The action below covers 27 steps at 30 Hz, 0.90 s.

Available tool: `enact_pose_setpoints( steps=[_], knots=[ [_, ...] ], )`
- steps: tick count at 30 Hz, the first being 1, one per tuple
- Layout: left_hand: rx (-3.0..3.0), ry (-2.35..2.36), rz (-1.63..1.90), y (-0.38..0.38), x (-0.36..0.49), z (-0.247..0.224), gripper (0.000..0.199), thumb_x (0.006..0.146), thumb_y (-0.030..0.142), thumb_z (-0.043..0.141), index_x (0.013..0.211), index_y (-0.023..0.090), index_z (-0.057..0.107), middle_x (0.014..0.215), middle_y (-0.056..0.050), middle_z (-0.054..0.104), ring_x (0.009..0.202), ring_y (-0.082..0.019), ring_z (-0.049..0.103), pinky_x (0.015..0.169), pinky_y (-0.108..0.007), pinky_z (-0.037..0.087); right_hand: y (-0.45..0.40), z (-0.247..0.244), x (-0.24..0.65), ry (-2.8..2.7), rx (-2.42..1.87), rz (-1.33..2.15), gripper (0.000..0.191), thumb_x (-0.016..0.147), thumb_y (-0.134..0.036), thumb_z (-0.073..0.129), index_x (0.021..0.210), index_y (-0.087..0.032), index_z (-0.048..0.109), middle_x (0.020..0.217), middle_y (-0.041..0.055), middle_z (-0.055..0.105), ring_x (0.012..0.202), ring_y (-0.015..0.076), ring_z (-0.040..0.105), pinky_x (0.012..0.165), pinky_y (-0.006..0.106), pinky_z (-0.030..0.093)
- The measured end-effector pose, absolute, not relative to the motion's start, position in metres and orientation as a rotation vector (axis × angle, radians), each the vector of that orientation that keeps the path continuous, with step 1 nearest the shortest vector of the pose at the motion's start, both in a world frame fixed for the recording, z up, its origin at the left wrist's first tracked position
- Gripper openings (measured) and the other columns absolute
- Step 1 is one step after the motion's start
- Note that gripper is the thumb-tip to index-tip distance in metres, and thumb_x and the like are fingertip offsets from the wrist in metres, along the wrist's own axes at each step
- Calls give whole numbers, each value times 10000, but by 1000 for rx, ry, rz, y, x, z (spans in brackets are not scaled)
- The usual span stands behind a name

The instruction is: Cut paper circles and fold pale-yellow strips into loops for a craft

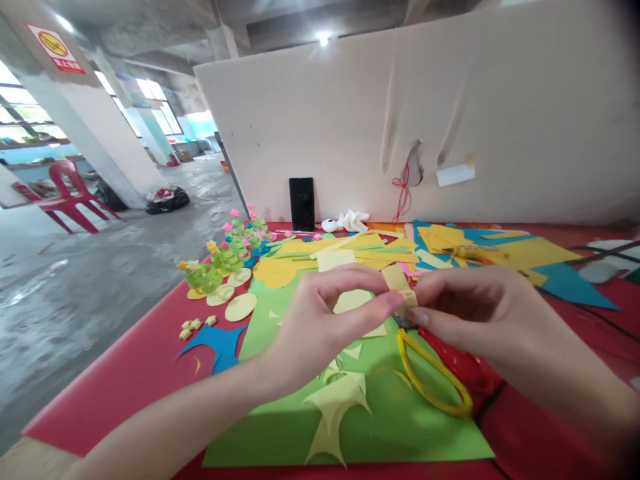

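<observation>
Between my hands, above a green sheet of paper (400, 427), is a folded strip of pale yellow paper (398, 280). The thumb and fingers of my left hand (325, 320) pinch its left side. My right hand (470, 307) pinches the strip from the right, thumb below. A yellow handle loop (435, 390), which looks like part of a pair of scissors, lies beneath my right hand beside a shiny red object (463, 363). Cut pale yellow scraps (340, 407) rest on the green sheet. Several small folded yellow paper stars (193, 325) sit to the left.
Paper flowers on curled green stems (215, 273) stand at the table's left edge, near pale paper discs (241, 307) and a blue scrap (220, 343). A black phone (302, 203) leans on the white board (320, 127). Yellow and blue sheets (540, 252) and cables (607, 250) lie right.
</observation>
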<state>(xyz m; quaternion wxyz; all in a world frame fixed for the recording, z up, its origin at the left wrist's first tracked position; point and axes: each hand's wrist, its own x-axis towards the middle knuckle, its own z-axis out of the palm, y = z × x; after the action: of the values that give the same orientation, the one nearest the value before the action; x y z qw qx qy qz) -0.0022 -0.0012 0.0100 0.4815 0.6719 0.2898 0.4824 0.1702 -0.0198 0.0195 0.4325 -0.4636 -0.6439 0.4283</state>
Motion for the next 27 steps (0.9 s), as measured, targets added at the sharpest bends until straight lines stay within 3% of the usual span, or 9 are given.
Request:
enact_pose_setpoints(
  steps=[6, 12, 19, 24, 27],
  knots=[
    [1451, 699, 1137, 1, -2, 6, 77, 737, 236, 689, 683, 185, 706, 708, 20, 614, 673, -71, 522, 624, -177, 419, -22, 21, 171, -1704, -1126, 993, 85, 707, -279, 675, 638, -237, 650, 583, -29, 598, 537, 124, 538, 453, 213, 423],
    [1276, 671, 1121, 4, -2, 1, 90, 749, 238, 682, 674, 201, 714, 687, 27, 614, 721, -82, 543, 698, -195, 425, -19, 19, 165, -1696, -1123, 832, 78, 731, -322, 665, 724, -245, 668, 693, -6, 685, 601, 148, 597, 461, 223, 448],
    [1200, 623, 1142, 2, 0, 2, 105, 757, 206, 674, 660, 208, 717, 654, 43, 597, 660, -46, 522, 661, -159, 414, -19, 18, 166, -1819, -1059, 620, 77, 773, -257, 603, 712, -246, 648, 642, -5, 683, 621, 169, 626, 423, 228, 438],
    [1191, 638, 1134, 1, 1, 3, 146, 760, 225, 669, 623, 187, 697, 635, 35, 579, 659, -56, 509, 658, -170, 406, -20, 18, 164, -1921, -1049, 540, 106, 798, -248, 584, 734, -235, 667, 727, 6, 711, 641, 167, 629, 442, 231, 440],
    [1200, 632, 1117, -1, 1, 4, 148, 767, 224, 661, 628, 181, 689, 659, 28, 584, 679, -66, 512, 674, -179, 410, -21, 20, 163, -1902, -1032, 537, 156, 803, -262, 582, 683, -223, 674, 660, 6, 687, 610, 160, 605, 444, 233, 412]
  ],
)
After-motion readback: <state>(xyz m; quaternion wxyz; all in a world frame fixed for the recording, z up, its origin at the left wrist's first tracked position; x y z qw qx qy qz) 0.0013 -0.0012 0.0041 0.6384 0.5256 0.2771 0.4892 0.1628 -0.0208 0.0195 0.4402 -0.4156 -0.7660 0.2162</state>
